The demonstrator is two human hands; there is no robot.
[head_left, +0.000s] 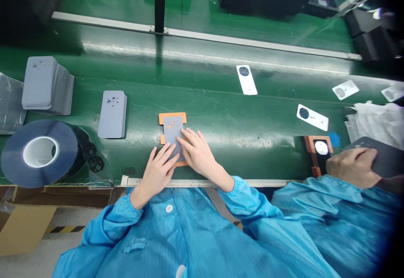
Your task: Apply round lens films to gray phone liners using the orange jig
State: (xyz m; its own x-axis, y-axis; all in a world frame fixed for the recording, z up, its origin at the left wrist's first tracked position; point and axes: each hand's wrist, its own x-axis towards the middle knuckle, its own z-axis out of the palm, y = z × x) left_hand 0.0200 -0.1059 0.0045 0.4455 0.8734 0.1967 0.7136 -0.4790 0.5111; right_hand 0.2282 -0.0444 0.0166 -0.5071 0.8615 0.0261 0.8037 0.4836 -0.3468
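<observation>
A grey phone-back-shaped panel (173,134) with several holes near its top lies on an orange fixture (172,117) in front of me. My left hand (160,169) rests on the panel's lower left, fingers stretched out. From the right, my right hand (198,151) lies over the panel's right side with its fingers extended. Both hands are open and press flat on the panel, covering part of its lower half. To the left stands a short stack of similar grey panels (111,116).
A taller stack of grey panels (38,83) and a large roll of film (67,151) sit at the left. White panels with dark round patches (248,85) lie to the right. A co-worker's hand (352,166) holds a dark panel beside another orange fixture (311,143).
</observation>
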